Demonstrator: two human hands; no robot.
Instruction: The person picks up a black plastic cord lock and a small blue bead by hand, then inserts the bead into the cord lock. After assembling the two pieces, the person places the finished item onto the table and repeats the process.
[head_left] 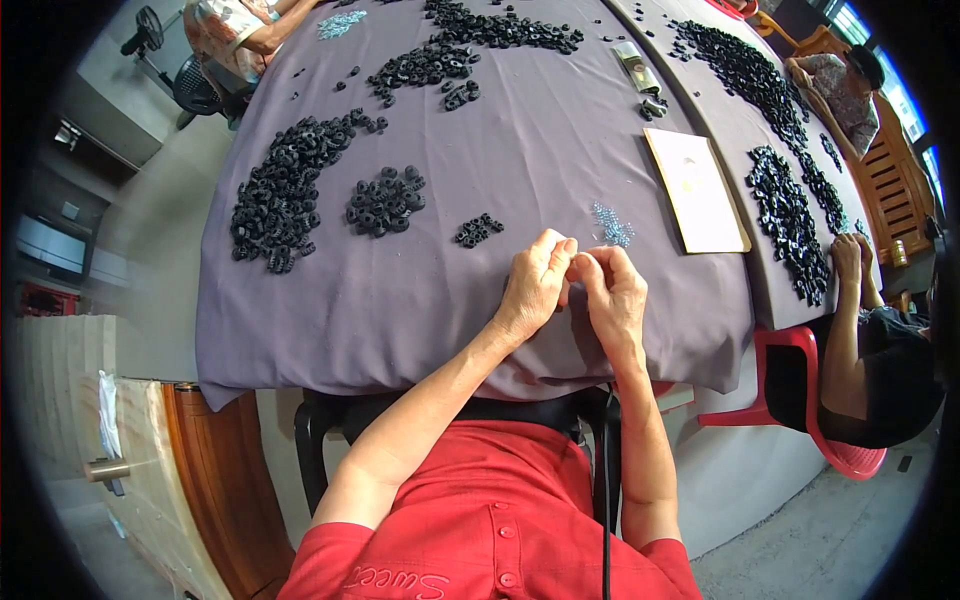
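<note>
Over the near part of the table, my left hand (537, 283) and my right hand (612, 296) meet, fingertips pinched close together. Whatever sits between those fingers is too small or too covered to make out. Just beyond my right hand lies a small scatter of pale blue, clear bits (612, 225). Left of my left hand is a small cluster of black ring-shaped parts (479, 230). Farther left are a middle-sized heap of black ribbed parts (386, 202) and a larger heap of the same kind (282, 190).
A purple-grey cloth (420, 320) covers the table. On the right lies a cream board (697, 190), with a tube-like packet (637, 68) beyond it. More black heaps (500, 28) spread farther off. Other people sit around; one is on a red chair (770, 380). A black cord (606, 480) hangs before me.
</note>
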